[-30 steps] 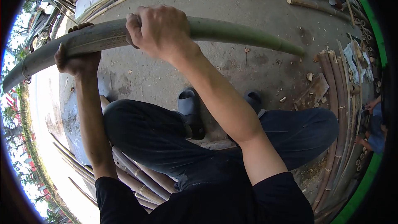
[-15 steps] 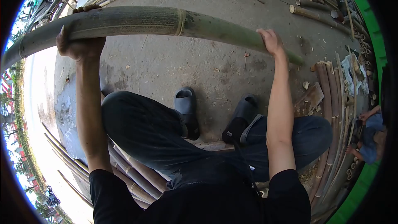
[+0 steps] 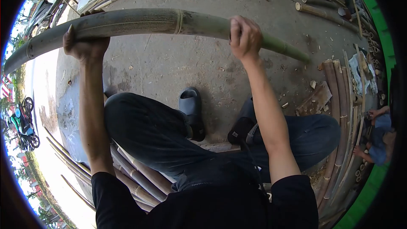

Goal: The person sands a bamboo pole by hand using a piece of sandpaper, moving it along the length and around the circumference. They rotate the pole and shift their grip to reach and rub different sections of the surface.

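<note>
A long green-brown bamboo pole (image 3: pixel 144 20) spans the view from the far left to the right, above my feet. My left hand (image 3: pixel 86 44) grips it near its left part, thumb in front and fingertips over the top edge. Right of the pole's central node, my right hand (image 3: pixel 246 37) is closed around it, slightly blurred, with the fingers curled. The pole's greener right end reaches past this hand and points down toward the floor.
My knees are bent over grey slippers (image 3: pixel 190 101). Bamboo poles (image 3: pixel 338 123) line the right side, near another person's hands (image 3: pixel 359 150). More poles (image 3: pixel 137 178) lie beneath me. Cut bamboo (image 3: pixel 326 15) lies at the upper right. A motorbike (image 3: pixel 24 124) stands outside left.
My right hand has slid left along the pole, closer to the central node. The pole has shifted slightly. A motorbike has come into view at the left.
</note>
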The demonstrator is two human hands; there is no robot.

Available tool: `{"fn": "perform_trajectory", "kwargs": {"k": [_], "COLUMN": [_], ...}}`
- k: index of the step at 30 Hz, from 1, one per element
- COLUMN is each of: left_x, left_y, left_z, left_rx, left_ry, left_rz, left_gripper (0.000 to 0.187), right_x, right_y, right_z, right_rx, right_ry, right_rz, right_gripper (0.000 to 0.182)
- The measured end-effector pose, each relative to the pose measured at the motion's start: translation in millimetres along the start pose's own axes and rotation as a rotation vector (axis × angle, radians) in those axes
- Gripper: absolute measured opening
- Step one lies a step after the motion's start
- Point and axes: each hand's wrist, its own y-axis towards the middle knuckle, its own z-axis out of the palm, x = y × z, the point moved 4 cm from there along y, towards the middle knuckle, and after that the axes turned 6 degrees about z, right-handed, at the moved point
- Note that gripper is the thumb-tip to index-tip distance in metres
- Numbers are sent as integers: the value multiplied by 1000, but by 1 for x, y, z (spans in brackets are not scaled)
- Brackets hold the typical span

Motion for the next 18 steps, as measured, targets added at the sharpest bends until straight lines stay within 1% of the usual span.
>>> {"fn": "perform_trajectory", "kwargs": {"k": [1, 2, 3, 4, 5, 6, 7, 8, 9, 10, 11, 12, 13, 14, 15, 16, 18], "left_x": [2, 3, 3, 3, 2, 2, 2, 1, 1, 2, 2, 1, 0, -2, -3, -4, -5], "left_y": [1, 2, 2, 0, -1, -1, 0, 0, 2, 2, -2, -8, -12, -13, -16, -17, -15], "left_z": [-2, -3, -1, 1, 4, 6, 6, 4, 4, 5, 9, 15, 21, 22, 24, 24, 17], "left_rx": [-18, -36, -34, -34, -59, -84, -112, -106, -57, -12, -6, 17, 46, 68, 41, 8, -24], "left_ry": [-11, -20, -20, -18, 10, 39, 75, 77, 45, 15, 22, 25, 26, 28, 61, 95, 89], "left_rz": [-3, -7, -5, 3, 9, 13, 46, 48, 42, 27, 13, 16, 21, 0, 18, 41, 21], "left_gripper": [60, 59, 58, 58, 57, 57, 62, 62, 59, 57, 57, 57, 57, 58, 57, 56, 56], "right_x": [-43, -94, -132, -151, -147, -145, -136, -92, -30, 22, 73, 125, 164, 191, 206, 202, 188], "right_y": [-19, -38, -47, -52, -48, -37, -27, -10, 8, 19, 26, 32, 37, 43, 48, 48, 39], "right_z": [-21, -35, -51, -60, -56, -49, -45, -36, -21, -4, 15, 29, 39, 45, 47, 48, 50], "right_rx": [-87, -206, -238, -269, -268, -124, 20, 164, 304, 383, 363, 290, 163, 176, 190, 181, 86], "right_ry": [-66, -170, -202, -231, -225, -212, -201, -161, -120, -76, -40, 9, -11, 16, 45, 47, 92], "right_rz": [3, 47, 85, 130, 131, 283, 433, 438, 441, 332, 200, 115, 32, -9, -52, -43, -91], "right_gripper": [42, 42, 42, 41, 41, 43, 44, 46, 48, 50, 50, 48, 45, 44, 42, 42, 42]}}
